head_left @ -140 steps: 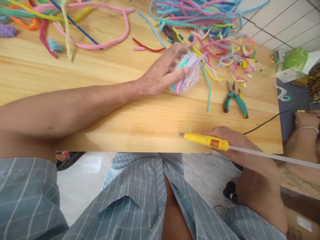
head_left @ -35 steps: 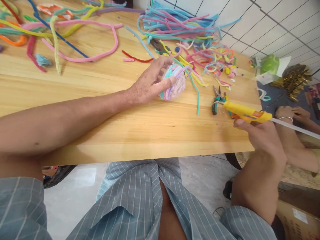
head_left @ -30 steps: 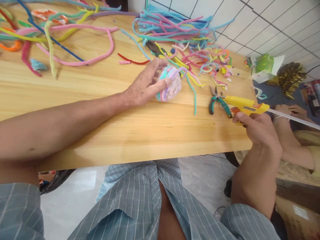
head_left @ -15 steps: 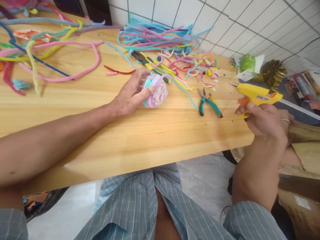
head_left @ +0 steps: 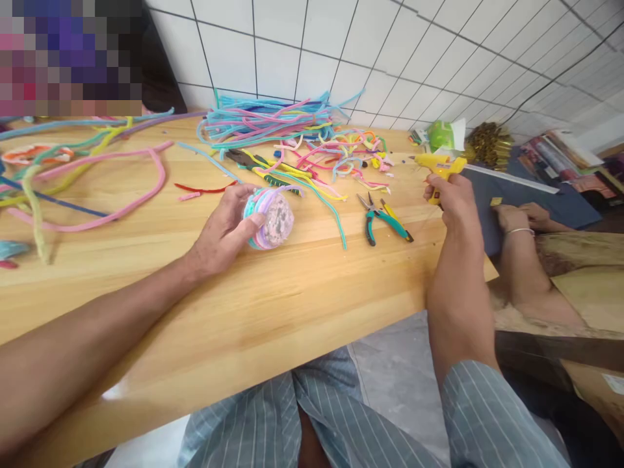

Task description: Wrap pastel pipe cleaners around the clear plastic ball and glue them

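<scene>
My left hand (head_left: 221, 231) is closed around a small round piece (head_left: 277, 221) wrapped in pastel pipe cleaners, its rough pinkish-white face turned to the right. A lilac pipe cleaner end curls off its top. Away to the right, my right hand (head_left: 451, 192) grips a yellow hot glue gun (head_left: 441, 165) by the handle, its nozzle aimed left. Between the two hands lie teal-handled pliers (head_left: 385, 221) with jaws apart. Larger yellow-and-black pliers (head_left: 258, 168) rest behind the round piece, partly covered by pipe cleaners.
A bundle of blue and pink pipe cleaners (head_left: 268, 120) lies along the tiled wall, with cut scraps (head_left: 351, 153) beside it. Long loose pipe cleaners (head_left: 160, 175) spread over the left. At right, another person's hands (head_left: 517, 218) work near gold tinsel (head_left: 489, 146).
The glue gun in my right hand has moved left and turned more level, nearer the scraps. My left hand still holds the round piece. The camera view has shifted.
</scene>
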`<state>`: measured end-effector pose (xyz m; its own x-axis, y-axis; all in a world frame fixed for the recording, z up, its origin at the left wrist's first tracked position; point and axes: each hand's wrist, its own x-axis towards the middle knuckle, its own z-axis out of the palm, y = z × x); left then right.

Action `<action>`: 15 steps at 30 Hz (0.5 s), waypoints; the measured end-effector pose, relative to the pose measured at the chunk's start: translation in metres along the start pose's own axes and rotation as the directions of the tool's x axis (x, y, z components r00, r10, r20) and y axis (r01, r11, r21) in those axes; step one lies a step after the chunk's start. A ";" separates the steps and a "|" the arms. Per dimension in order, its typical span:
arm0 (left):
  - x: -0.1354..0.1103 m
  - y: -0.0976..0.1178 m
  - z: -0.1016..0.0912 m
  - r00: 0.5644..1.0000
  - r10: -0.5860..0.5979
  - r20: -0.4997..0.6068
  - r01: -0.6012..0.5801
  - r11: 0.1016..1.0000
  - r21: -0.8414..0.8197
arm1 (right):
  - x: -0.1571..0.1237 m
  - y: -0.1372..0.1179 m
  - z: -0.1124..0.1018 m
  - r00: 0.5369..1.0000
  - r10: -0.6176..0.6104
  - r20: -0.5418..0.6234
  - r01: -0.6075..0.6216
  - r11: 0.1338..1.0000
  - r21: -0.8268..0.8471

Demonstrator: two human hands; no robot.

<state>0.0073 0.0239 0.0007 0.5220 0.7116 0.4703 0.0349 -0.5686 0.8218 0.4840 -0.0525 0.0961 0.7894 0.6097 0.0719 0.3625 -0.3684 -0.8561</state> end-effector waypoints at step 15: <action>-0.005 -0.002 -0.004 0.999 -0.005 -0.043 0.002 0.998 -0.068 | 0.014 0.032 0.002 0.975 0.214 -0.058 -0.208 0.974 0.090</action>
<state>0.0011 0.0233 -0.0022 0.4849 0.7312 0.4797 -0.0221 -0.5381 0.8426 0.5057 -0.0549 0.0684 0.8761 0.4748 -0.0833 0.1438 -0.4223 -0.8950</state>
